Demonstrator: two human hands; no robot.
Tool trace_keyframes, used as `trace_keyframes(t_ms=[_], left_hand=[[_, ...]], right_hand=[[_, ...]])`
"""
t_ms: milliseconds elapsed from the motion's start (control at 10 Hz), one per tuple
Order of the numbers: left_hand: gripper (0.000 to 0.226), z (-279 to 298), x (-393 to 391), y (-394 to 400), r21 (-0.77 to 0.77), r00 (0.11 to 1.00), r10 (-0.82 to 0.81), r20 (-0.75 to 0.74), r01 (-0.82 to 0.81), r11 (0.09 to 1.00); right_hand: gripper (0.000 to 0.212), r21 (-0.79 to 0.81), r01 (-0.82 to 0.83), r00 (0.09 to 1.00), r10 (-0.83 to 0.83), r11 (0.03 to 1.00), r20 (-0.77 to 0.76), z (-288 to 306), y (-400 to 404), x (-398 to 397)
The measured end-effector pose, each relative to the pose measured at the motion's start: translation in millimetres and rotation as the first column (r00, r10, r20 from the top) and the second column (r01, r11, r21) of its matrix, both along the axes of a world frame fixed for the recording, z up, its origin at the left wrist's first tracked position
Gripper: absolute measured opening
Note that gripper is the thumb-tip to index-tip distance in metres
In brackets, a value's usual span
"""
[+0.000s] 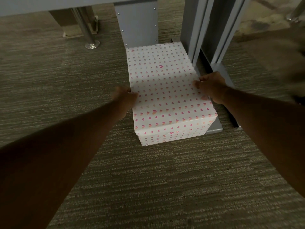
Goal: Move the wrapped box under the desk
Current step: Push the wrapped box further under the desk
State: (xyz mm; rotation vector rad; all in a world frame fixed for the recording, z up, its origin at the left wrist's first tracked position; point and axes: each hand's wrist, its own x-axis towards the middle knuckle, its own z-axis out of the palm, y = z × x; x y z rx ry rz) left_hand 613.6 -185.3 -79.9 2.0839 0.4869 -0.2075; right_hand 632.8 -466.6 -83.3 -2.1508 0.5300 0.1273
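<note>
The wrapped box (166,95) is long, covered in white paper with small pink and orange hearts. It lies on the carpet, its far end against a grey desk panel (138,25) and its right side along a grey desk leg (194,30). My left hand (126,97) grips the box's left edge about midway. My right hand (210,85) grips the right edge, between the box and the leg's foot (214,124). The desk's underside (49,4) runs along the top of the view.
A chrome post with a round foot (91,42) stands on the carpet at the back left. A second chrome leg (295,15) shows at the top right. Brown striped carpet (148,187) fills the foreground and the left.
</note>
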Motion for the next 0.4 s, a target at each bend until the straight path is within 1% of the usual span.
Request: trace_keyframes(t_ms=[100, 200, 300, 400], left_hand=[[0.040, 0, -3, -3, 0.056, 1.000, -0.010, -0.001, 0.011, 0.998], [0.049, 2, -9, -7, 0.168, 0.999, -0.044, 0.030, 0.039, 0.985], [0.068, 6, -21, -14, 0.398, 0.967, -0.220, 0.129, 0.152, 0.905], [0.083, 9, -31, -21, 0.581, 0.902, -0.391, 0.184, 0.221, 0.783]], right_hand=[[0.052, -0.060, -0.018, 0.999, 0.020, 0.998, 0.032, -2, -2, -3], [0.059, -0.100, -0.026, 0.995, 0.036, 0.995, 0.097, 0, -2, -8], [0.078, -0.287, -0.068, 0.973, 0.127, 0.955, 0.191, 5, -2, -25], [0.088, -0.506, -0.126, 0.943, 0.262, 0.853, 0.207, 8, 3, -41]])
